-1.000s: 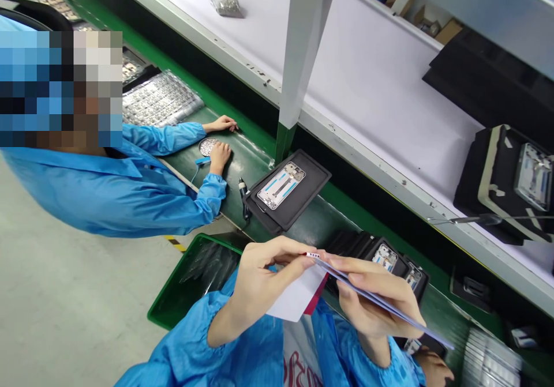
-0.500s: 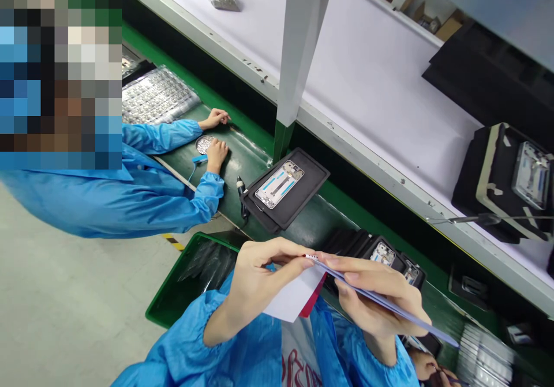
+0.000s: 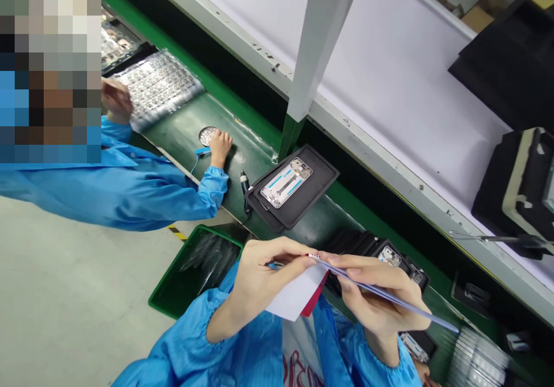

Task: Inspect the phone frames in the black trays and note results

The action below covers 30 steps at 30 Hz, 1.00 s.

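My left hand (image 3: 255, 277) is closed, thumb and fingers pinching the near edge of a thin sheet (image 3: 289, 296). The part of it below that hand looks white, with a red strip (image 3: 315, 298) beside it. My right hand (image 3: 383, 295) grips a pale bluish part, seen almost edge-on, between thumb and fingers. A row of small dark marks shows where my fingertips come close together. Whether this is one folded sheet or several layers, I cannot tell.
Ahead, a phone frame (image 3: 286, 183) lies on a black tray (image 3: 322, 171) by a dark pen-shaped tool (image 3: 245, 191). A green bin (image 3: 173, 280) with clear plastic stands left. A co-worker's hand (image 3: 221, 145) rests near a round dish (image 3: 208, 135). A grey post (image 3: 322, 47) rises ahead.
The co-worker's other hand has moved back toward the silvery parts sheet and is blurred. My view has shifted slightly; both my hands keep nearly the same hold.
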Each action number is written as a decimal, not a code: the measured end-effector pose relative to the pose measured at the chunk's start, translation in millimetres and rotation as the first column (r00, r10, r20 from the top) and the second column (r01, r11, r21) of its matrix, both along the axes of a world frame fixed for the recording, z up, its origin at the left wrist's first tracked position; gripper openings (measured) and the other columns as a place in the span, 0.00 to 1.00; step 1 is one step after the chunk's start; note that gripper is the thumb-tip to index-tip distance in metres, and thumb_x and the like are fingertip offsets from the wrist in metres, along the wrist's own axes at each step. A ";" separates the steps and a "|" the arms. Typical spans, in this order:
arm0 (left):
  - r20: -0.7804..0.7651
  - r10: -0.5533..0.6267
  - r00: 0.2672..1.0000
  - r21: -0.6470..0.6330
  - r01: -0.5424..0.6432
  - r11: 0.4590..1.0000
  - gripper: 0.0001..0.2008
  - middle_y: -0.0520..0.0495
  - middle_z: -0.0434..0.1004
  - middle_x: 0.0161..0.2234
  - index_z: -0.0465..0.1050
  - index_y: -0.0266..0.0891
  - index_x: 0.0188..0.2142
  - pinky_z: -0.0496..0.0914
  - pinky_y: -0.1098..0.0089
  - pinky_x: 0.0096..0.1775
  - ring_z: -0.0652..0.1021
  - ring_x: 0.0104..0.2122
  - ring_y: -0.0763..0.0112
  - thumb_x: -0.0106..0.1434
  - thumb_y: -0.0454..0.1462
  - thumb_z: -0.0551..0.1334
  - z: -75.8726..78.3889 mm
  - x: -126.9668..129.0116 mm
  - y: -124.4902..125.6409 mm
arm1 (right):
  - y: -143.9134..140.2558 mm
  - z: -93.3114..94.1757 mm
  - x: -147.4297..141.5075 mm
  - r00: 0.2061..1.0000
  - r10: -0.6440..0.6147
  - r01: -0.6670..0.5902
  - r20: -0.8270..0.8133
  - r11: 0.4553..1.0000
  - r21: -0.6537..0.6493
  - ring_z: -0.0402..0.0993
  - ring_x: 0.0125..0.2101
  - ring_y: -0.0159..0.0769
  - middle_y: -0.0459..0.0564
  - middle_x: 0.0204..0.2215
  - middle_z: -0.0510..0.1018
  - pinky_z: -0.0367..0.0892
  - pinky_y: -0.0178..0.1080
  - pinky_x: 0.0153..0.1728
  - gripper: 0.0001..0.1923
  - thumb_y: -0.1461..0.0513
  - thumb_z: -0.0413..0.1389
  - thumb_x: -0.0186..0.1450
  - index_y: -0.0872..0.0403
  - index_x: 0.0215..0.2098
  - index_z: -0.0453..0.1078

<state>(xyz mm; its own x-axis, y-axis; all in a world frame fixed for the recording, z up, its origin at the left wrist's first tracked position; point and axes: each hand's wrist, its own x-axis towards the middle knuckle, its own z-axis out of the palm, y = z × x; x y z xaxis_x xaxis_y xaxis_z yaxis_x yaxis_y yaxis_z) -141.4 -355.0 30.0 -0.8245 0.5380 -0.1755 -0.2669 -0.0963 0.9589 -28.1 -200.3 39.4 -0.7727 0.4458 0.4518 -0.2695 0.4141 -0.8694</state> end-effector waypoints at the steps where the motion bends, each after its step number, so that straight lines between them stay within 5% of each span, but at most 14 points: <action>1: 0.016 -0.001 1.000 -0.004 0.001 1.000 0.04 0.48 0.91 0.29 0.93 0.47 0.33 0.82 0.77 0.27 0.90 0.24 0.63 0.61 0.34 0.79 -2.3 -1.1 -0.4 | -0.3 -2.1 -1.9 1.000 -0.002 0.002 0.011 1.000 -0.013 0.95 0.35 0.51 0.53 0.41 0.94 0.93 0.46 0.35 0.17 0.73 0.72 0.67 0.48 0.49 0.85; 6: 0.146 0.020 0.989 -0.040 -0.014 0.999 0.02 0.47 0.92 0.32 0.93 0.45 0.33 0.83 0.75 0.29 0.91 0.27 0.61 0.61 0.35 0.78 -27.6 -9.6 -5.8 | -0.9 -22.3 -22.0 0.994 0.035 -0.017 0.100 0.985 -0.174 0.94 0.34 0.46 0.52 0.38 0.94 0.91 0.41 0.33 0.03 0.63 0.71 0.74 0.49 0.44 0.83; 9: 0.172 0.061 0.983 -0.102 -0.044 0.994 0.02 0.46 0.94 0.35 0.93 0.45 0.36 0.84 0.73 0.32 0.92 0.31 0.60 0.64 0.37 0.76 -58.0 -20.9 -13.9 | 4.0 -46.1 -43.9 0.975 0.043 0.031 0.220 0.946 -0.324 0.94 0.33 0.44 0.51 0.35 0.93 0.89 0.38 0.31 0.06 0.60 0.73 0.73 0.49 0.40 0.82; 14: -0.081 0.007 0.997 -0.245 -0.026 0.969 0.04 0.43 0.93 0.53 0.92 0.46 0.38 0.81 0.71 0.31 0.92 0.40 0.58 0.68 0.38 0.74 -116.2 -43.5 -34.4 | 16.1 -98.3 -87.6 0.880 0.054 0.155 0.472 0.907 -0.392 0.94 0.31 0.47 0.54 0.33 0.92 0.90 0.40 0.32 0.18 0.49 0.78 0.65 0.52 0.36 0.81; 17: -0.199 -0.055 0.979 -0.310 -0.010 0.951 0.05 0.42 0.91 0.58 0.91 0.46 0.41 0.79 0.70 0.30 0.91 0.43 0.57 0.72 0.38 0.73 -136.4 -49.5 -43.1 | 17.7 -120.8 -105.8 0.834 0.109 0.129 0.540 0.914 -0.384 0.94 0.33 0.48 0.54 0.32 0.92 0.89 0.38 0.32 0.22 0.45 0.78 0.63 0.51 0.36 0.81; 30: -0.306 -0.132 0.943 -0.312 0.031 0.950 0.05 0.41 0.89 0.61 0.86 0.43 0.43 0.84 0.70 0.48 0.90 0.53 0.59 0.76 0.35 0.70 -144.1 -55.3 -46.0 | 16.8 -129.4 -121.3 0.746 0.170 0.074 0.643 0.939 -0.335 0.94 0.33 0.45 0.52 0.32 0.92 0.87 0.37 0.33 0.19 0.47 0.77 0.64 0.50 0.35 0.80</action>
<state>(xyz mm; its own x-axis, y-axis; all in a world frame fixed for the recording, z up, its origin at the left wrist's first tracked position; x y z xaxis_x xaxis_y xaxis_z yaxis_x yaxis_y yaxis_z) -196.7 -401.0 -114.0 -0.8186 0.5697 -0.0728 0.0638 0.2161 0.9743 -149.4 -183.5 -90.0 -0.8426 0.4216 -0.3351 0.4044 0.0844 -0.9107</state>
